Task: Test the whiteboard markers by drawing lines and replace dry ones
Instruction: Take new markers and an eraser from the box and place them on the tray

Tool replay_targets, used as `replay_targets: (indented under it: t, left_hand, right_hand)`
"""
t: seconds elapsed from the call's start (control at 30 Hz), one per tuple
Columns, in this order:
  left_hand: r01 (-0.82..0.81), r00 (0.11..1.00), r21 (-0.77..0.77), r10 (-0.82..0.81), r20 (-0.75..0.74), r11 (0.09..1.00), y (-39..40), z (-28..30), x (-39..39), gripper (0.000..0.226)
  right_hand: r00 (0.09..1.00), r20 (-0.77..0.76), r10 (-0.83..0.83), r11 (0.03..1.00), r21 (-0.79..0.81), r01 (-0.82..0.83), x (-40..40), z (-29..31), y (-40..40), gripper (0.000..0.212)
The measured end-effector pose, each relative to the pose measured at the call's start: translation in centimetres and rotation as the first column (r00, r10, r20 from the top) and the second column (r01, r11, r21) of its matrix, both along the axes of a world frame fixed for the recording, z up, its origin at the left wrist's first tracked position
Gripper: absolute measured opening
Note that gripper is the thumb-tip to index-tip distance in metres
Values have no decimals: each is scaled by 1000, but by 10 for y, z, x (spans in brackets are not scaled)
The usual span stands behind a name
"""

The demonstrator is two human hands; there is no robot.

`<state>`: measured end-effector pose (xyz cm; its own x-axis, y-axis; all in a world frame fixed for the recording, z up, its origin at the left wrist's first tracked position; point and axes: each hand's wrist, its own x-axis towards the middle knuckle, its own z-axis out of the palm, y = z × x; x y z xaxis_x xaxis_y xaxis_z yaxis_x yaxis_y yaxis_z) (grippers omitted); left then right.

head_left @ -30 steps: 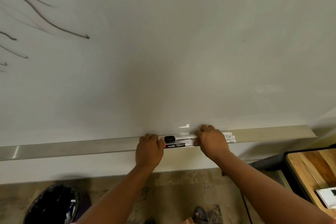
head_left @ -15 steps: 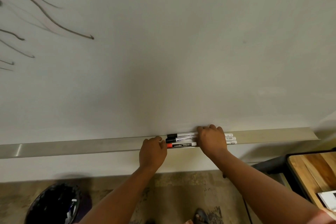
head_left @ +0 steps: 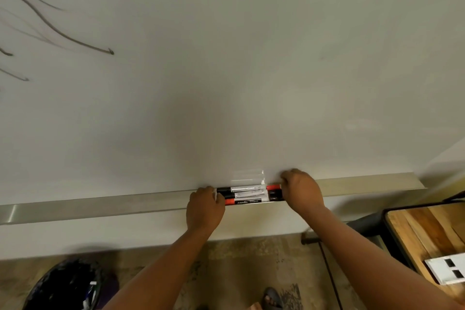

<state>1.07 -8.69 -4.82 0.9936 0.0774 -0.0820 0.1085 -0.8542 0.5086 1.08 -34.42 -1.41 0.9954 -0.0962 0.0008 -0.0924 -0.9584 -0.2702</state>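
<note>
1. Two hands bracket a row of three whiteboard markers (head_left: 247, 194) lying side by side on the metal tray (head_left: 100, 205) at the foot of the whiteboard (head_left: 226, 70).
2. The left hand (head_left: 205, 206) sits at the markers' left ends, fingers curled against them; the fingertips are hidden behind the knuckles, so whether it pinches a marker or merely presses on the ends cannot be told.
3. The right hand (head_left: 302, 191) covers the markers' right ends with fingers curled over the tray; the back of the hand hides what lies under it, and its hold cannot be made out either.
4. Between the hands, the rear marker shows a black part at left and red at right, the middle one is dark at both ends, and the front one has a red end at left beside a black label with partly legible white lettering.
5. Just above the markers, a pale reflection of them shows on the board.
6. Far up and left of the hands, dark drawn lines (head_left: 63, 30) curve across the board, cut off by the frame edge.
7. Below left, a dark round bin (head_left: 63, 287) is partly cropped; below right, a wooden table (head_left: 427, 229) carries a white object, also cut off.
8. A sandalled foot (head_left: 273, 298) shows at the bottom edge.
</note>
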Motion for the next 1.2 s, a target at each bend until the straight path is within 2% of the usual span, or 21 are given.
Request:
replay_targets:
  t: [0.1, 0.27, 0.4, 0.53, 0.6, 0.83, 1.0, 1.2]
  left_hand:
    - [3, 1000, 11, -2, -23, 1000, 0, -2, 2, 26]
    - [33, 998, 0, -33, -47, 999, -2, -5, 7, 25]
    - [52, 997, -13, -53, -58, 999, -8, -5, 10, 24]
    - [67, 996, -26, -68, -60, 997, -14, -4, 12, 24]
    - [76, 995, -22, -77, -69, 997, -13, -5, 12, 25]
    - [44, 996, -22, -46, -81, 999, -12, -1, 11, 26]
    - [-10, 997, -46, 13, 72, 999, -16, 8, 4, 17]
    - [105, 984, -82, -91, 155, 991, -43, 29, 2, 17]
  right_hand:
    - [992, -20, -123, 992, 17, 123, -2, 4, -22, 22]
    - [930, -229, -289, 955, 0, 297, -11, 1, -51, 10]
    - [906, -299, -299, 952, -26, 306, -11, -2, -51, 18]
    - [904, -319, -283, 957, -29, 289, -9, -4, -48, 16]
    - [909, -311, -277, 958, -17, 286, -8, -6, -49, 14]
    - [926, -250, -284, 951, 47, 304, -10, -9, -54, 29]
    - [954, -163, -253, 961, 67, 267, -14, -8, -53, 32]
    - [982, -77, -172, 983, 48, 176, -20, 0, -45, 29]
